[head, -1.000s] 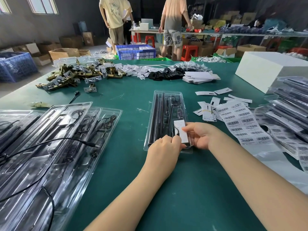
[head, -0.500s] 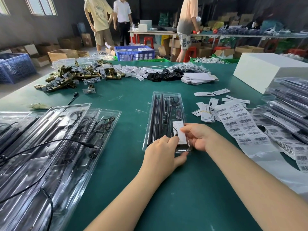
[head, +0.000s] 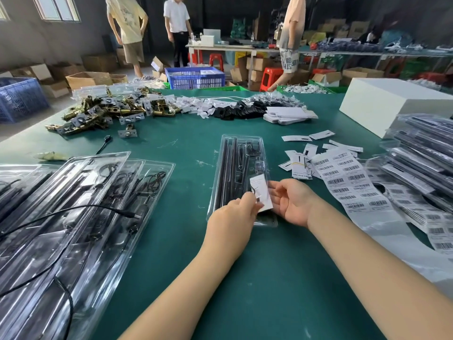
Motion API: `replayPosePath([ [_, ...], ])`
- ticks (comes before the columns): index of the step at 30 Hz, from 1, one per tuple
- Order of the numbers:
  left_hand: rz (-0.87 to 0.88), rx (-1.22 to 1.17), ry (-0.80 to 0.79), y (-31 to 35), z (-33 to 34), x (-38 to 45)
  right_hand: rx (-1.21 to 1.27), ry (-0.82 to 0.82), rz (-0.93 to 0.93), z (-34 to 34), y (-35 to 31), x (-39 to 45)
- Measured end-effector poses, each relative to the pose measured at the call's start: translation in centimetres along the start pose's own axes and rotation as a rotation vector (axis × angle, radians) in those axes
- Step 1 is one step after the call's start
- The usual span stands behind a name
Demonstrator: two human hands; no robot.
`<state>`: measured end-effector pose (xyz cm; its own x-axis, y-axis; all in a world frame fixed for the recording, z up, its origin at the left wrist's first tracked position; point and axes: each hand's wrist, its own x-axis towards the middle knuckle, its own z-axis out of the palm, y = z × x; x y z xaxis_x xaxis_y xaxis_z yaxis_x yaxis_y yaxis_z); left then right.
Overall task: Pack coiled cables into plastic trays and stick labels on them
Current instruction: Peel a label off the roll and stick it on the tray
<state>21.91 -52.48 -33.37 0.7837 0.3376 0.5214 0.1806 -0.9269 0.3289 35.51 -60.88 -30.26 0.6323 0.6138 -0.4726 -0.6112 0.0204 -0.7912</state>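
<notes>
A clear plastic tray (head: 241, 153) holding black rods and a thin cable lies on the green table in front of me. A white card (head: 260, 188) rests over its near right corner. My left hand (head: 232, 218) pinches the card's lower left edge with curled fingers. My right hand (head: 291, 203) sits just right of the card, palm turned up and fingers relaxed, the fingertips close to the card's right edge. A sheet of barcode labels (head: 348, 180) lies to the right of my right hand.
Stacked clear trays with black cables (head: 81, 204) fill the left. More packed trays (head: 421, 153) pile at the right beside a white box (head: 392, 104). Brass hardware (head: 105, 114), white tags (head: 304, 165) and black pieces (head: 235, 110) lie further back. People stand beyond the table.
My right hand has let go of the card and turned palm up beside it. My left hand has shifted onto the card's lower edge. The people in the background have walked.
</notes>
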Motion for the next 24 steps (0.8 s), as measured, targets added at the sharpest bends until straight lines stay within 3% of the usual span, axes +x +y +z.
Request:
replayPosePath([
  [8, -0.011, -0.035, -0.016, -0.1, 0.3, -0.1, -0.179, 0.034, -0.097, 0.5, 0.1, -0.1],
  [14, -0.007, -0.059, -0.02, 0.3, 0.0, -0.2, -0.344, 0.237, -0.204, 0.6, -0.4, 0.0],
  [24, -0.064, 0.017, -0.099, 0.0, 0.2, 0.0, -0.16, 0.084, -0.033, 0.4, -0.4, -0.6],
])
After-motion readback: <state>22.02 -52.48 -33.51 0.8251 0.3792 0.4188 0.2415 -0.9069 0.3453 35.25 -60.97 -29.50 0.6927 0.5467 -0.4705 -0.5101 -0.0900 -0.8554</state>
